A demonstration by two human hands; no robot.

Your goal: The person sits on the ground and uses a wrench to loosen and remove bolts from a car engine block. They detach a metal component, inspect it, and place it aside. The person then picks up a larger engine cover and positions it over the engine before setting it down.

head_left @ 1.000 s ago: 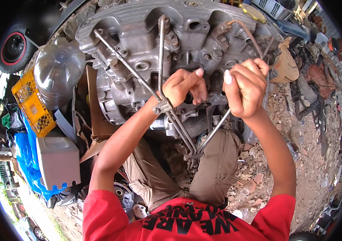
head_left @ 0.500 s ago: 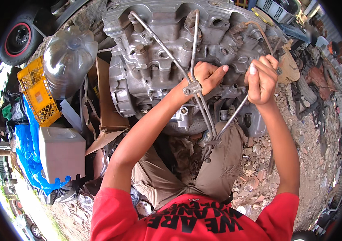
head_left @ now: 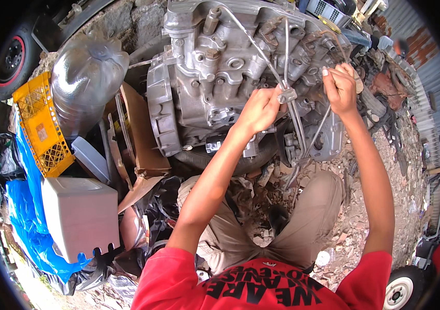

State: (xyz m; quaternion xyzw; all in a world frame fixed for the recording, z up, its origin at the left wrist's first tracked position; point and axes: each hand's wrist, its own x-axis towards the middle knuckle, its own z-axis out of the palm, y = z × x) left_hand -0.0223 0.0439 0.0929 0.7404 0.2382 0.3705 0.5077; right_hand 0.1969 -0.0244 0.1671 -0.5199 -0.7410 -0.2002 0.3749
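A bundle of thin metal pipes (head_left: 300,126), joined by a small metal clamp (head_left: 287,95), lies across the front of a grey metal engine (head_left: 230,64). My left hand (head_left: 262,109) is closed at the clamp, its fingertips partly hidden behind it. To the right, my right hand (head_left: 342,92) is curled tightly round the bent pipe of the bundle, whose lower stretch shows below the fist. The pipes' upper ends reach over the engine's top. Their lower ends hang above the rubble between the engine and my right knee.
Left of the engine are a cardboard box (head_left: 145,137), a large clear plastic bottle (head_left: 87,77), a yellow crate (head_left: 42,126) and a pale plastic container (head_left: 80,214). Broken stones (head_left: 357,199) cover the ground at right. A tyre (head_left: 277,219) does not show clearly beneath the engine.
My left hand has shifted from the right side of the clamp to its left and closed there. My right hand keeps its grip. The whole view has turned, moving the engine rightward.
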